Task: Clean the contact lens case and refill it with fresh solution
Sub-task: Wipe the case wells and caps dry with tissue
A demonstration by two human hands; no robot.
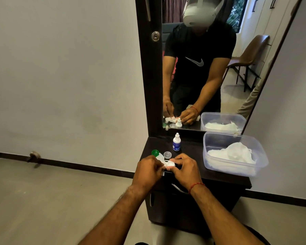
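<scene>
A white contact lens case [170, 163] sits between my two hands over the front of the dark dresser top [193, 151]. My right hand [185, 171] pinches its right side. My left hand [147, 171] grips a white tissue [161, 159] against the case. A green cap [155, 152] and a clear cap [167, 154] lie just beyond my hands. The small white solution bottle with a blue label [176, 142] stands upright behind them, closed.
A clear plastic box [234, 154] holding white tissues occupies the right side of the dresser top. A mirror [210, 68] rises behind and reflects a person. A drawer handle [179, 189] is below my right wrist. Wall and floor lie to the left.
</scene>
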